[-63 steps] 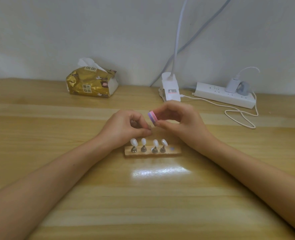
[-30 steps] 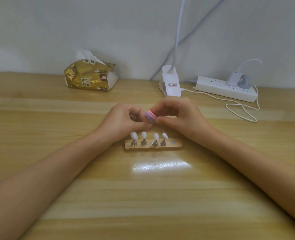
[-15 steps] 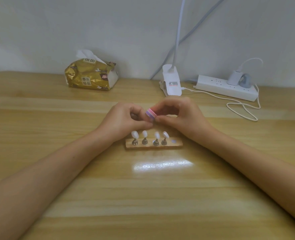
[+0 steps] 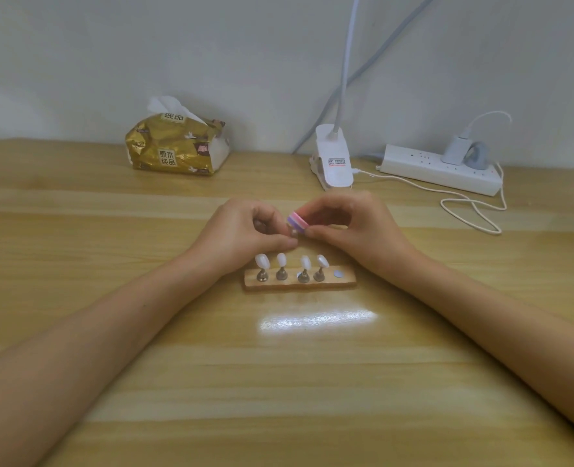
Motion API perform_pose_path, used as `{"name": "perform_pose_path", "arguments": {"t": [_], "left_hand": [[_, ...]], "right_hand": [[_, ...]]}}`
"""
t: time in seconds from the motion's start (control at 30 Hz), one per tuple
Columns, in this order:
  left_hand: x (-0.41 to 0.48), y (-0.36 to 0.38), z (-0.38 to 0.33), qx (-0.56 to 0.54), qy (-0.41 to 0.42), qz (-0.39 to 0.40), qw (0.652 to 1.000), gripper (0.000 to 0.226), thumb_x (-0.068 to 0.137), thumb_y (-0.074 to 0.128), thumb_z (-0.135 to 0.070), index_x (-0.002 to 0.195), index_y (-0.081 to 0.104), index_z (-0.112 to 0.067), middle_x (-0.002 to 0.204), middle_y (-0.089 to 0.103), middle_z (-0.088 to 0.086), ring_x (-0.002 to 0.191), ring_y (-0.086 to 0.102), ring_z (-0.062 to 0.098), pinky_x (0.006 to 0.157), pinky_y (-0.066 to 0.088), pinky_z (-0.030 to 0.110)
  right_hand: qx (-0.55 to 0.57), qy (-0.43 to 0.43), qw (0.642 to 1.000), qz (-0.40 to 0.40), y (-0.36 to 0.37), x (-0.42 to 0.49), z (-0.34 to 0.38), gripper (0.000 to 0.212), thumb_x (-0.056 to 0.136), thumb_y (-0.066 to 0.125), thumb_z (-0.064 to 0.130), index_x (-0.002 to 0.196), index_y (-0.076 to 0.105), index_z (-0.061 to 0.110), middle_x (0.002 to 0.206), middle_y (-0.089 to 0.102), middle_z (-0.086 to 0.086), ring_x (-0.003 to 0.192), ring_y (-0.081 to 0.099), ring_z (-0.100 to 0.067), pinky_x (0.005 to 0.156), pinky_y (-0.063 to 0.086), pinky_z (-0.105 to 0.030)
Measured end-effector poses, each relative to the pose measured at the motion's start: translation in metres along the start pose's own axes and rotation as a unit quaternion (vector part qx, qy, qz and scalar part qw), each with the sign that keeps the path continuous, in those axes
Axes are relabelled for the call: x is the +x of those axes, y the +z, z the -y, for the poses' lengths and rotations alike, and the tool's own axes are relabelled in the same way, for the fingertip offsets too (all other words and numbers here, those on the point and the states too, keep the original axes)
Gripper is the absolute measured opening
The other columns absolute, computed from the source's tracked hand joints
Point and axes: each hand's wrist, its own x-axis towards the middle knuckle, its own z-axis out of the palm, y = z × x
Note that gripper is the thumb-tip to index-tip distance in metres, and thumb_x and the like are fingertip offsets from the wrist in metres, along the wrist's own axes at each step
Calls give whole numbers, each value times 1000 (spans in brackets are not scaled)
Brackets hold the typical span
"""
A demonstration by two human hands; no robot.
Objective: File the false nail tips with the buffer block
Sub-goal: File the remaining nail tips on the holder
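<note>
Right hand (image 4: pixel 356 230) pinches pink-and-purple buffer block (image 4: pixel 297 223) against a small, mostly hidden false nail tip (image 4: pixel 293 233) pinched in left hand (image 4: pixel 242 237), just behind wooden holder strip (image 4: pixel 300 284). Judgement: short light strokes, tip braced.

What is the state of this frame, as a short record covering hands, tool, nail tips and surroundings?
right hand: pinches the pink-and-purple buffer block
left hand: pinches a small item at the block's end; mostly hidden
wooden stand: nearer the person than both hands; four nail tips upright on metal pegs
fifth spot: bare grey disc at the stand's right end
behind: tissue pack, lamp clip, power strip with a charger plugged in
surface: wooden table
</note>
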Motion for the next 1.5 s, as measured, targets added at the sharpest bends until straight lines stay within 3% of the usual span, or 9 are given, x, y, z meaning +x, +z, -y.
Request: {"name": "perform_pose_path", "arguments": {"t": [0.2, 0.53, 0.7, 0.97, 1.03, 1.17, 1.27, 1.37, 1.5], "left_hand": [[0, 0, 0, 0, 3, -2, 1000, 11, 72, 86, -17, 71, 76, -23, 77, 74, -3, 66, 60, -1, 73, 49, 26], [0, 0, 1, -4, 10, -4, 1000, 15, 72, 86, -15, 69, 76, -26, 70, 71, -15, 62, 58, -9, 64, 45, 13], [-1, 0, 0, 0, 9, -4, 1000, 15, 72, 86, -17, 67, 75, -26, 71, 71, -12, 63, 57, -7, 68, 47, 19], [-2, 0, -1, -6, 6, -2, 1000, 10, 73, 85, -18, 74, 77, -24, 79, 75, 0, 67, 59, 2, 76, 53, 34], [-2, 0, -1, -2, 6, 0, 1000, 10, 74, 85, -19, 81, 79, -22, 82, 75, 0, 70, 61, 3, 78, 53, 34], [-3, 0, -1, -7, 5, 0, 1000, 12, 73, 85, -16, 70, 76, -24, 76, 74, -3, 66, 60, -1, 74, 51, 28], [-3, 0, -1, -4, 7, 5, 1000, 8, 75, 84, -17, 81, 79, -20, 79, 76, 2, 70, 62, 6, 73, 52, 31], [-2, 0, -1, -8, 5, -1, 1000, 11, 74, 85, -16, 71, 76, -22, 75, 74, 0, 66, 60, 4, 71, 50, 28], [-2, 0, 0, -6, 9, 4, 1000, 9, 75, 84, -17, 82, 79, -19, 80, 76, 4, 72, 63, 10, 78, 54, 39]], "right_hand": [[-3, -6, 1000, 2, 0, 0, 0, 17, 86, 75, -2, 103, 75, 2, 99, 75, -9, 95, 72, -17, 93, 57, -36], [30, -10, 999, -25, 1, -1, 1, 19, 85, 75, -4, 103, 75, 1, 99, 75, -9, 95, 73, -16, 93, 57, -31], [26, 18, 1000, -2, -1, -1, 0, 21, 83, 75, -7, 103, 75, 0, 98, 76, -10, 94, 73, -18, 93, 57, -35], [36, -6, 999, -12, 0, -2, 3, 20, 81, 77, -6, 101, 75, -1, 97, 76, -10, 93, 74, -18, 90, 57, -29], [35, -15, 999, -12, 1, -1, 3, 20, 82, 77, -6, 101, 75, -1, 97, 76, -10, 93, 74, -17, 90, 57, -28], [25, 8, 1000, -4, -2, -2, 2, 21, 81, 77, -5, 102, 75, -1, 97, 77, -10, 92, 74, -16, 88, 57, -27], [18, -31, 999, -21, 2, -3, 5, 19, 83, 77, -1, 102, 76, 0, 97, 76, -11, 93, 73, -18, 90, 58, -31], [6, 3, 1000, -11, 0, -2, 2, 19, 82, 78, -1, 101, 76, 0, 97, 76, -10, 92, 73, -17, 90, 58, -35], [13, -46, 998, -30, 4, -3, 5, 17, 84, 77, 1, 101, 76, 0, 96, 74, -10, 93, 73, -16, 91, 58, -32]]}}
